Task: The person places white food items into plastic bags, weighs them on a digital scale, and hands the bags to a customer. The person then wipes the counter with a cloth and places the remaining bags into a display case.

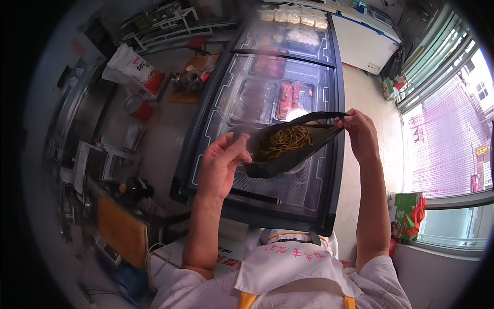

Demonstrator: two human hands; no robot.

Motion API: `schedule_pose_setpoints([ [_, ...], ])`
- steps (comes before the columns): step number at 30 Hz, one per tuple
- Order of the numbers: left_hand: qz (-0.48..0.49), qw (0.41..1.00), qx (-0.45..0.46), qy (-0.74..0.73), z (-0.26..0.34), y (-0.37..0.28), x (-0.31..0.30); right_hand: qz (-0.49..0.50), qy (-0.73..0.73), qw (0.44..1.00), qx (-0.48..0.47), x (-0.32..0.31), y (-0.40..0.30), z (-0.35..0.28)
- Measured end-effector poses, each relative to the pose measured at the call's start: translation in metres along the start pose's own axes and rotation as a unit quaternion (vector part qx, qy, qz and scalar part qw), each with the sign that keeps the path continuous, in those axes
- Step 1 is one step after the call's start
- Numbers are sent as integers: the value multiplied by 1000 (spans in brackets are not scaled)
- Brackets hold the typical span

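Observation:
A black plastic bag is stretched wide between my two hands, its mouth facing up toward me. Inside lies a tangled heap of brownish-green strands, whose kind I cannot tell. My left hand pinches the bag's left end between thumb and fingers. At the opposite corner, my right hand grips the rim with its fingertips. Both hands are above a glass-topped display freezer. Under the glass, a clear tray holds pieces of red meat, and a clear lidded tray sits beside it.
White plastic-wrapped packs line the freezer's far end. A white chest freezer stands far right. On the left are a large printed sack, a red bucket and a wooden board. A green box rests by the window.

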State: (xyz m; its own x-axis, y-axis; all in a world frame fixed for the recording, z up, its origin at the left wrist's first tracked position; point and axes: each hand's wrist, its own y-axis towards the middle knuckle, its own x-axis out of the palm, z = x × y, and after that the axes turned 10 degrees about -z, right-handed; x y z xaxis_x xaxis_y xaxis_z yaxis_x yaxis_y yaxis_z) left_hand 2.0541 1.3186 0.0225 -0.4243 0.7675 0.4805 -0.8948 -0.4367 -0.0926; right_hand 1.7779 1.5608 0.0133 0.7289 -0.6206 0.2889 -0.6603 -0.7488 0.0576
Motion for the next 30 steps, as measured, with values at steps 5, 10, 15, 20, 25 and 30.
schedule_pose_setpoints([
  [5, -27, 987, -57, 146, -14, 24, 9, 33, -201, 979, -23, -18, -39, 22],
  [10, -49, 969, 81, 228, -21, 33, 37, 59, 6, 993, -99, -11, -59, 32],
  [15, -119, 975, 83, 168, -66, 71, 28, 12, 70, 996, -48, -4, -45, 76],
  [20, -180, 981, 47, 57, -120, 81, 38, -21, 102, 995, -1, 33, -30, 103],
  [25, -127, 991, -38, -15, -145, 73, 49, 11, 80, 997, -2, 52, -30, 134],
  [30, -106, 994, -33, 22, -159, 77, 39, -9, 56, 998, 38, 67, -37, 128],
])
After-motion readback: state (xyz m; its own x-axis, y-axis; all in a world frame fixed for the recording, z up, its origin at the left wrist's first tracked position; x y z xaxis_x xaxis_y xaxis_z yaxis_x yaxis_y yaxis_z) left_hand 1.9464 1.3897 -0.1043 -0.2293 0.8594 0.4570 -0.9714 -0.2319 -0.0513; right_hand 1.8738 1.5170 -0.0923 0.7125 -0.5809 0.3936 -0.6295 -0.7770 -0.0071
